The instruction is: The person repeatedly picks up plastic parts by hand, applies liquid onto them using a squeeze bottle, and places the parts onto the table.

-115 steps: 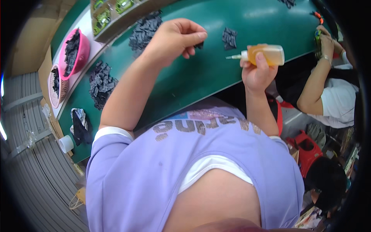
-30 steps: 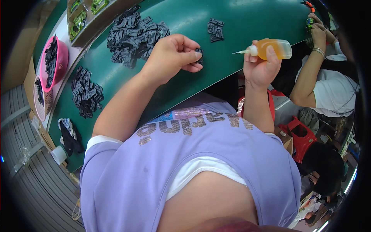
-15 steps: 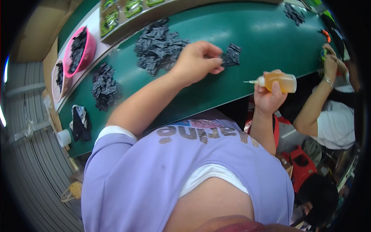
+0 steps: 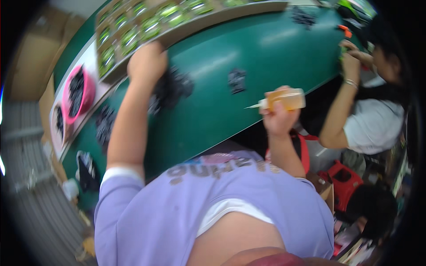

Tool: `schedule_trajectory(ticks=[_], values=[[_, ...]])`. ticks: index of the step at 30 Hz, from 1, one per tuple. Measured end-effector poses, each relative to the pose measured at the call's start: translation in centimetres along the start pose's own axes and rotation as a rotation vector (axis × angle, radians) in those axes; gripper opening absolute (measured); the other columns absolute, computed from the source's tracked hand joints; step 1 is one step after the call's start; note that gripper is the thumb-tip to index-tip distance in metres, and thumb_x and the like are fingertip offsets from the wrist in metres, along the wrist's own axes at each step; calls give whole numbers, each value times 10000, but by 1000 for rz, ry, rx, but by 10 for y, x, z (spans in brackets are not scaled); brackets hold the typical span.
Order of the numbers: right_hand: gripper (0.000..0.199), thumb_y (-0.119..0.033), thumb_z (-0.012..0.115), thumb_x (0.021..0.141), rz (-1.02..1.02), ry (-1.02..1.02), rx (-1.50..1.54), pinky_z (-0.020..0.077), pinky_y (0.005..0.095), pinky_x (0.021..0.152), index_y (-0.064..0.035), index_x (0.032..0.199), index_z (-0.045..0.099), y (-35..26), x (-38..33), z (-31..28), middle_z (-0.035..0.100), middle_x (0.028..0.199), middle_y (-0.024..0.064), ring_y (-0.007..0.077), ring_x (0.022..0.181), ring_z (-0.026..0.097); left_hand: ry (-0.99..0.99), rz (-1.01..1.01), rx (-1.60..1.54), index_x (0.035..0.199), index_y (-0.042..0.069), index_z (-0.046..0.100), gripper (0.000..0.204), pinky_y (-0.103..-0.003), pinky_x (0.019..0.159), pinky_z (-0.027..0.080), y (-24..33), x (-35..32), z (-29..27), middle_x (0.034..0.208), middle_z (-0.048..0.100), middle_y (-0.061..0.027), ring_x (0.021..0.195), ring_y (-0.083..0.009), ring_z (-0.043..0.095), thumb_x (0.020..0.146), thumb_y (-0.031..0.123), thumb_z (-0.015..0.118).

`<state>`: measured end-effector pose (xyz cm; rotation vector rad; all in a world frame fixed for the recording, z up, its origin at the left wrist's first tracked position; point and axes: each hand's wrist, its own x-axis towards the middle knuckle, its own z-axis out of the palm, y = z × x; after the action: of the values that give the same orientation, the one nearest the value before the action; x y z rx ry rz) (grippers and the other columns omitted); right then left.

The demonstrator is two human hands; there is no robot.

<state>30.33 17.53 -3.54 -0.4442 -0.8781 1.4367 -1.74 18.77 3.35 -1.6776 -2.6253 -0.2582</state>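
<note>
My right hand [image 4: 280,119] is wrapped round a clear squeeze bottle [image 4: 292,98] of amber liquid, held sideways above the table's near edge. Its thin pale nozzle points left. Smeared by motion, my left hand [image 4: 146,64] reaches to the near side of a cardboard box [image 4: 195,32] that holds rows of shiny green pieces [image 4: 151,27]. Its fingers cannot be made out. A heap of dark grey pieces [image 4: 173,88] lies close to the left wrist, partly behind the forearm. Farther right, a small group of the same dark pieces [image 4: 237,80] lies on the green table [image 4: 204,111].
At left stand a pink basket [image 4: 90,95] and a paler basket [image 4: 66,131], both with dark pieces. Another dark pile [image 4: 105,124] and a dark cloth [image 4: 84,170] lie nearby. A co-worker [image 4: 372,119] sits at right, hands over the table. A red stool [image 4: 339,177] stands below.
My left hand has moved from the small group of dark pieces leftward and away to the box. The bottle stays in my right hand. The whole view has shifted, showing more of the box.
</note>
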Motion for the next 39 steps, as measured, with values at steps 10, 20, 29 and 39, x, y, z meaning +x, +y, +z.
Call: schedule_trajectory(ticks=[10, 20, 29, 39], values=[[150, 24, 552, 790, -14, -64, -96, 466, 236, 496, -14, 918, 484, -10, 0, 1, 532, 830, 77, 117, 612, 547, 131, 69, 45, 857, 46, 658, 156, -417, 743, 483, 11, -9, 15, 887, 652, -147, 873, -325, 625, 772, 176, 664], [169, -13, 579, 796, 6, -36, -82, 464, 229, 505, -13, 939, 490, -9, 3, 3, 571, 781, 85, 113, 590, 551, 320, 129, -310, 860, 77, 624, 103, -384, 730, 465, 9, -31, -5, 899, 613, -103, 848, -306, 589, 802, 163, 632], [251, -131, 570, 855, 31, 70, -11, 459, 267, 443, -22, 1070, 498, 1, 11, 7, 606, 881, 141, 153, 574, 548, -526, -143, -1428, 1036, 4, 570, 190, -239, 542, 520, 55, -105, -4, 821, 638, -104, 610, -128, 611, 854, 40, 612], [135, -24, 567, 837, -154, -154, -379, 482, 278, 497, 29, 960, 552, 21, 1, 31, 620, 827, 146, 159, 584, 574, -811, -71, -1467, 1101, -59, 541, 288, -245, 648, 561, 58, -110, 32, 849, 632, -97, 721, -161, 662, 842, 40, 619]])
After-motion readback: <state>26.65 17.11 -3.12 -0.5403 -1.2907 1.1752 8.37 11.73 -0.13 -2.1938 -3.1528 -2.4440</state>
